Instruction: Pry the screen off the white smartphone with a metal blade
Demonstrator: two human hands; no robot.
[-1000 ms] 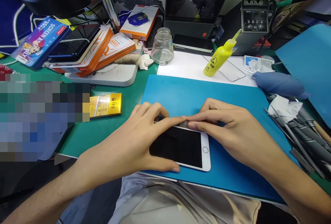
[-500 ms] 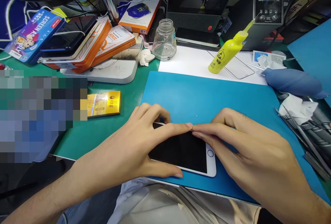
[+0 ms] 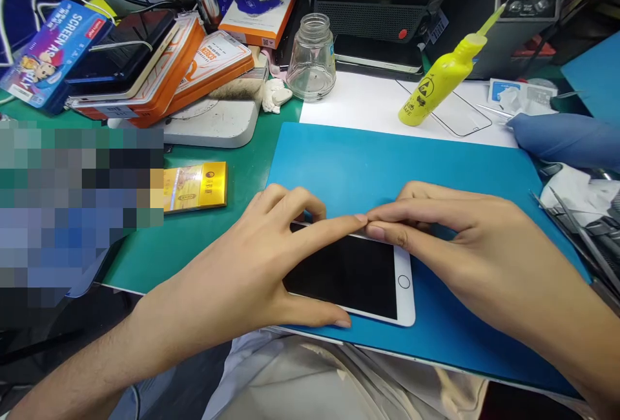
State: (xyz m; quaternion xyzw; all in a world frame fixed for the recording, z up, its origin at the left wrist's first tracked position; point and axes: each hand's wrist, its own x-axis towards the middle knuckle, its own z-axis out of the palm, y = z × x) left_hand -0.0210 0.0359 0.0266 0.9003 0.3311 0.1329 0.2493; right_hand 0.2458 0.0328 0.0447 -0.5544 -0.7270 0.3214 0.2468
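Note:
A white smartphone (image 3: 361, 274) with a dark screen and a round home button lies face up on a blue mat (image 3: 339, 155). Across its left part stretches my left hand (image 3: 271, 252), thumb along the near edge and curled fingers at the far edge, holding it steady. The left index fingertip reaches the far long edge and meets the fingertips of my right hand (image 3: 450, 232). Thumb and index finger of the right hand are pinched together at that edge; anything between them is hidden or too small to make out.
Behind the mat stand a glass jar (image 3: 312, 61) and a yellow squeeze bottle (image 3: 436, 84) with a thin nozzle. Tweezers (image 3: 581, 232) and a blue air blower (image 3: 564, 139) lie at the right. Boxes (image 3: 208, 74) are stacked at back left; a yellow packet (image 3: 196, 186) lies left.
My right hand has rolled and lies flatter, its pinch still at the phone's far edge. My left hand keeps its hold on the phone. The whole view has shifted slightly.

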